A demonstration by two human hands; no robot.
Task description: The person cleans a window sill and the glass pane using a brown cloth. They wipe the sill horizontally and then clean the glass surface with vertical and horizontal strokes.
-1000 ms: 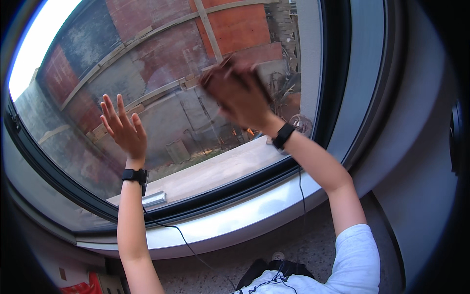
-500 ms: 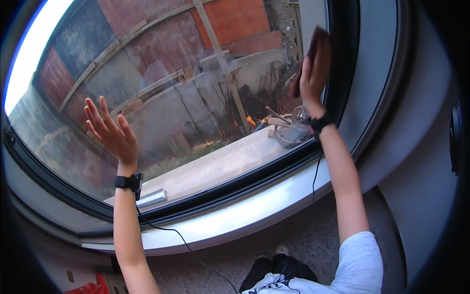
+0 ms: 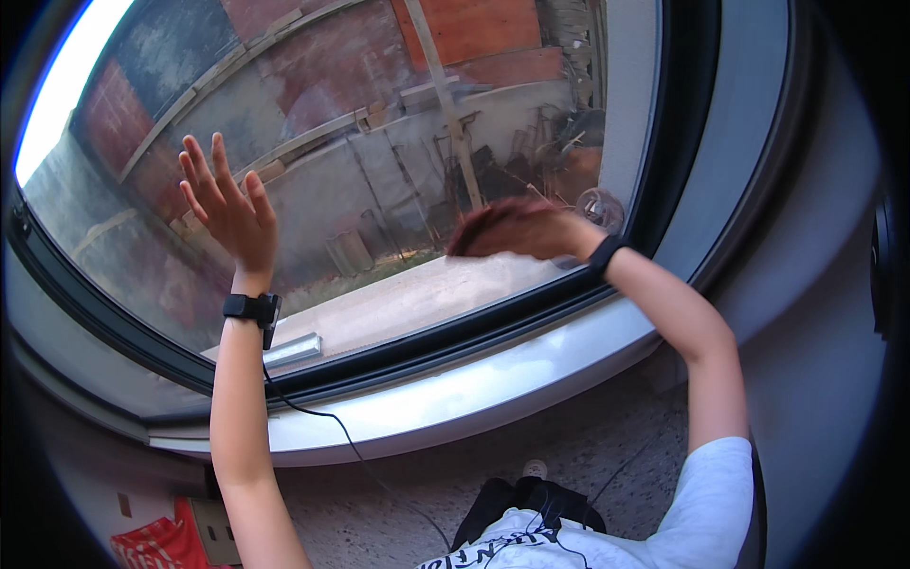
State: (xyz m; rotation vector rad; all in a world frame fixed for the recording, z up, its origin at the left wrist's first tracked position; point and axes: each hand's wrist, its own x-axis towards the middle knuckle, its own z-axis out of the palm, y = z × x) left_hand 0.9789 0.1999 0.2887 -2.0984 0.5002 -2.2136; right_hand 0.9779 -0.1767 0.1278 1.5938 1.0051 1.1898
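Observation:
A large window pane [image 3: 332, 204] fills the view before me. My left hand [image 3: 235, 216] is raised at its left part with fingers spread, holding nothing; I cannot tell whether it touches the glass. Over the lower right of the pane, my right hand [image 3: 557, 235] has a dark red cloth [image 3: 479, 226] under its palm and fingers. Motion blurs the cloth and fingertips, and the cloth seems to lie against the glass. A black band with a small device [image 3: 251, 306] circles my left wrist, and a black band [image 3: 607, 252] my right.
A dark frame [image 3: 427, 343] and a white sill [image 3: 398, 417] run below the pane. Black cable [image 3: 341, 431] trails from my left wrist. Red bag [image 3: 156, 545] lies at lower left. Beyond the glass are a ledge [image 3: 408, 303], boards and piled scrap.
My right hand has swept the cloth down and left from the right edge of the pane, its elbow now bent. The left hand appears slightly higher in view, still spread.

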